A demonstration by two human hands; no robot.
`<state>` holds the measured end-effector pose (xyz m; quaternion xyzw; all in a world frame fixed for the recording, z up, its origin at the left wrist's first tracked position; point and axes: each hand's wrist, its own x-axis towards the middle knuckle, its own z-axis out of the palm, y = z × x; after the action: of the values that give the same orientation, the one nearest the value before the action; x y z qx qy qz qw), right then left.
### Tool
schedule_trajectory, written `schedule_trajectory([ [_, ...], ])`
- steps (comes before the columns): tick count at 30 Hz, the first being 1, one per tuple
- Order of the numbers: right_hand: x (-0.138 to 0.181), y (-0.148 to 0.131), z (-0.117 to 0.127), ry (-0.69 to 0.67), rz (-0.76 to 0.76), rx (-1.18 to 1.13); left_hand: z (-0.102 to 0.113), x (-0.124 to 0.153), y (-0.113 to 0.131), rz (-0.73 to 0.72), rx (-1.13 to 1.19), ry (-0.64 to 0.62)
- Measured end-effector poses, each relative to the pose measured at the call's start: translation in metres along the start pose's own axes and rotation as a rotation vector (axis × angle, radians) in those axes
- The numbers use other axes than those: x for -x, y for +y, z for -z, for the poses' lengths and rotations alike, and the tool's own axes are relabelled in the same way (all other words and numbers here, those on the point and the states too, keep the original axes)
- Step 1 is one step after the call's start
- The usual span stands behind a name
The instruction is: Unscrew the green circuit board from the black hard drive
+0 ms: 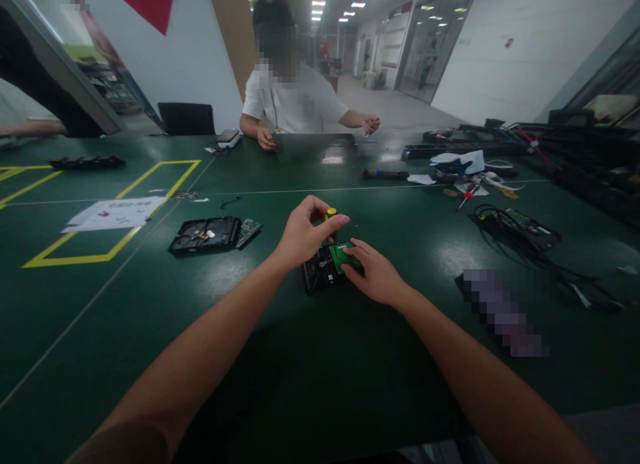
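Observation:
A black hard drive [315, 272] with a green circuit board [340, 256] on it lies on the table in front of me. Closed around a screwdriver [331, 213] with a yellow-topped handle, my left hand [306, 231] is just above the drive; the fingers hide most of the tool and its tip. My right hand [373, 272] grips the right side of the drive, thumb and fingertips on the green board. To the left lies another opened hard drive [205, 236], with a separate circuit board [248, 232] against its right edge.
Yellow tape [75, 257] and a paper sheet [113, 213] mark the left side. A person in a white shirt [300, 104] sits opposite. On the right are black cables [530, 251], a red-handled screwdriver [469, 196], a dark cylindrical tool [385, 175] and a blurred flat object [503, 314].

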<state>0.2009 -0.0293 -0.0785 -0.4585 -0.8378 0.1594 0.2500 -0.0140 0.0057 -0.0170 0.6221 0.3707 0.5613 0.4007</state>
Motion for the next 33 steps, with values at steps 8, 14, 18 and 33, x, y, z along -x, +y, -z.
schedule_trajectory([
  [8,0.000,0.000,0.001,-0.023,-0.005,0.021,0.003,0.000,0.005,-0.069,-0.035,-0.120],
  [14,0.000,-0.001,0.002,-0.021,-0.009,0.010,0.002,0.001,0.008,-0.022,0.035,-0.176],
  [18,-0.001,-0.002,0.003,-0.040,-0.009,0.028,0.002,0.002,0.011,0.025,0.086,-0.191],
  [33,0.000,0.000,0.001,-0.023,-0.005,0.026,0.003,0.001,0.006,-0.064,-0.112,-0.123],
])
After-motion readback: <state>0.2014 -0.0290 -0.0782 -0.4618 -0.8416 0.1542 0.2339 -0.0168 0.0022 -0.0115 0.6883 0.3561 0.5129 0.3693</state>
